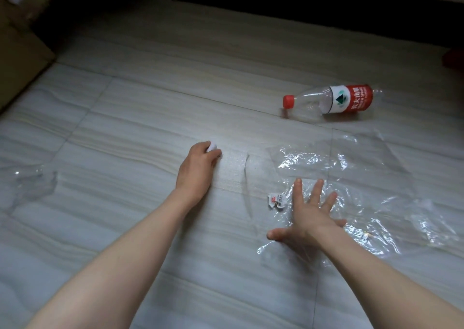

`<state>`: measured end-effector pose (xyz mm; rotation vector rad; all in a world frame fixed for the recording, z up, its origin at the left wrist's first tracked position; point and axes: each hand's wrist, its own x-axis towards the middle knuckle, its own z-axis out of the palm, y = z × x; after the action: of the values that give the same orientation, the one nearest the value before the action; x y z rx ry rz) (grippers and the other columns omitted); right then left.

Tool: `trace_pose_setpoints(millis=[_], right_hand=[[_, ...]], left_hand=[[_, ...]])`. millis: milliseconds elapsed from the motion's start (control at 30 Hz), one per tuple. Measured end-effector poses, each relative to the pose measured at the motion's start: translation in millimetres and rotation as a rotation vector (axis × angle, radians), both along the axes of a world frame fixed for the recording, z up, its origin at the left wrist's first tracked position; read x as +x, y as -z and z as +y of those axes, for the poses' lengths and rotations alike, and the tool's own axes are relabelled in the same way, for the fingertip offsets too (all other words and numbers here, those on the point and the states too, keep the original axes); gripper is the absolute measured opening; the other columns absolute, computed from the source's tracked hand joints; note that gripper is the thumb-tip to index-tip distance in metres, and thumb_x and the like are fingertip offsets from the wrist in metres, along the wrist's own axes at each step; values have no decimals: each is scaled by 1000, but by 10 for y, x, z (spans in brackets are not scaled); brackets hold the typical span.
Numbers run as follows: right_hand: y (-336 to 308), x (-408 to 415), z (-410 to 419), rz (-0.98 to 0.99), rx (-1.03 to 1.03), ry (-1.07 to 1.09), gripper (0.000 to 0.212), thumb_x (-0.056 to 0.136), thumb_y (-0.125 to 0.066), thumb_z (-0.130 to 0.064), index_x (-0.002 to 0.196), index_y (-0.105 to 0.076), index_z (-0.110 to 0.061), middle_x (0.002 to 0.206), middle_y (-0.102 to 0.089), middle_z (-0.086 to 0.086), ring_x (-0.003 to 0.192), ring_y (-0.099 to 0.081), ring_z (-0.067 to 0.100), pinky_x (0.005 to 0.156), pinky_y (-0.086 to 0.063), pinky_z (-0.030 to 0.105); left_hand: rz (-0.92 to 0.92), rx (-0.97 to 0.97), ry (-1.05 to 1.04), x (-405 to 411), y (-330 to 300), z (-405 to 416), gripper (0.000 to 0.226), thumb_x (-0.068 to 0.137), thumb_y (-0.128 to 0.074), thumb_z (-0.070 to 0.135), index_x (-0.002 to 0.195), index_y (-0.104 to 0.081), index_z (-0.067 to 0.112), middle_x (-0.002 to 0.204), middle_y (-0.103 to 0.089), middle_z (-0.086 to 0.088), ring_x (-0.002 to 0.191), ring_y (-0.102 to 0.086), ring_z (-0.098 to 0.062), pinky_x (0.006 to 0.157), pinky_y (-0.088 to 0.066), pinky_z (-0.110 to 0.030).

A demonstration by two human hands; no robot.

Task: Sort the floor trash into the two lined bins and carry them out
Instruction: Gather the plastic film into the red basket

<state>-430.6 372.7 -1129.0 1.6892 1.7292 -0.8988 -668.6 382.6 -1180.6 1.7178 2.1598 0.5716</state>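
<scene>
While left hand (198,164) grips paper wad (213,146), bare floor (140,132) surrounds it.

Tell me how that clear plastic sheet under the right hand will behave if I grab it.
The clear plastic sheet looks thin and crinkled, so it is probably floppy and very light. Its glossy surface may slip under the right hand's flat fingers; bunching it should hold better.

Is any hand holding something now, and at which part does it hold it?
The left hand grips a small white wad in its curled fingers; only a bit shows. The right hand, fingers spread, holds nothing.
</scene>
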Motion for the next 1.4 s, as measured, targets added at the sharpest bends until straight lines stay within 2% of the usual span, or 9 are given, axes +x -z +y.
trace_pose_setpoints(millis=[100,267,467,667,867,1033,1133,1233,1400], right_hand=[[10,5,1,-3,11,2,140,59,-75,-65,141,33,-31,144,46,11,136,31,45,104,-13,71],[-10,28,-27,-20,52,-5,136,62,-73,-65,142,31,-29,147,41,12,138,26,46,105,-16,71],[-45,-127,-184,-32,90,-82,120,71,-69,-60,148,18,-28,151,32,14,140,19,47,110,-21,63],[-50,-1158,-631,-26,116,-396,124,64,-68,-68,147,17,-31,153,30,12,141,17,44,104,-24,67],[36,-1782,-782,5,103,-464,130,61,-72,-65,147,19,-32,150,35,12,138,25,46,103,-14,72],[48,-1791,-765,-9,88,-476,131,61,-73,-65,146,21,-32,149,38,11,138,26,46,104,-12,72],[47,-1778,-734,-29,103,-477,132,60,-72,-67,146,23,-31,149,37,11,138,25,46,104,-14,71],[46,-1806,-735,-16,117,-455,132,60,-74,-65,147,20,-32,151,35,10,139,23,45,104,-16,71],[45,-1805,-853,30,154,-407,116,68,-72,-59,147,10,-35,154,25,7,141,17,43,103,-21,68]], left_hand=[[-23,37,23,39,50,-269,27,92,-53,11,115,-66,10,128,-55,-9,123,-45,-28,98,-37,-28],[29,96,63,34,-39,-598,28,85,-48,10,100,-71,3,109,-68,-9,105,-60,-30,87,-52,-39],[-6,154,-296,-541,-376,-857,13,87,-59,16,86,-67,6,88,-68,-12,87,-63,-31,79,-46,-38],[94,95,-543,-1492,-675,-1140,29,94,-44,10,123,-41,3,104,-62,-28,97,-58,-46,79,-42,-46],[465,25,-507,-2278,-682,-1313,21,90,-50,14,106,-63,6,121,-52,-16,121,-40,-32,98,-23,-43],[228,-252,-544,-2511,-599,-1226,26,98,-34,25,117,-49,15,155,-5,-16,144,5,-35,104,-2,-71],[137,-265,-525,-2348,-526,-1301,25,96,-42,27,116,-53,18,149,-19,-17,139,-14,-34,102,-24,-62],[227,-42,-418,-2059,-449,-1440,20,90,-54,17,108,-61,14,119,-46,-18,113,-41,-36,90,-44,-48],[167,3,-314,-1639,-347,-1509,16,89,-57,17,103,-62,10,102,-49,-15,102,-47,-32,74,-43,-36]])
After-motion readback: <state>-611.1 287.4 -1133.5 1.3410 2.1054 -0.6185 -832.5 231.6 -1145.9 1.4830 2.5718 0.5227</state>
